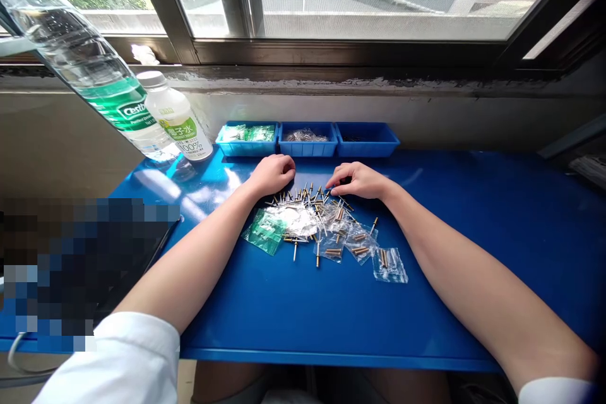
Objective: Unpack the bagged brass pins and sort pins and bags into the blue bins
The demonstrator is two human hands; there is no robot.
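While rivets (322,209) lie by the right hand (358,180), a bottle (178,118) reads "100%".

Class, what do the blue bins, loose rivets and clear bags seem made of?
Blue bins: probably moulded plastic, slightly glossy, thin evenly coloured walls. Loose rivets: likely metal, shiny, silvery and brassy sheen. Clear bags: seemingly plastic film, glossy, see-through, crinkled.

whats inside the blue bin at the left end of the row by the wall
The left bin holds small packets, some green, some whitish. Its floor and anything beneath them can't be seen: the packets and front wall cover it.
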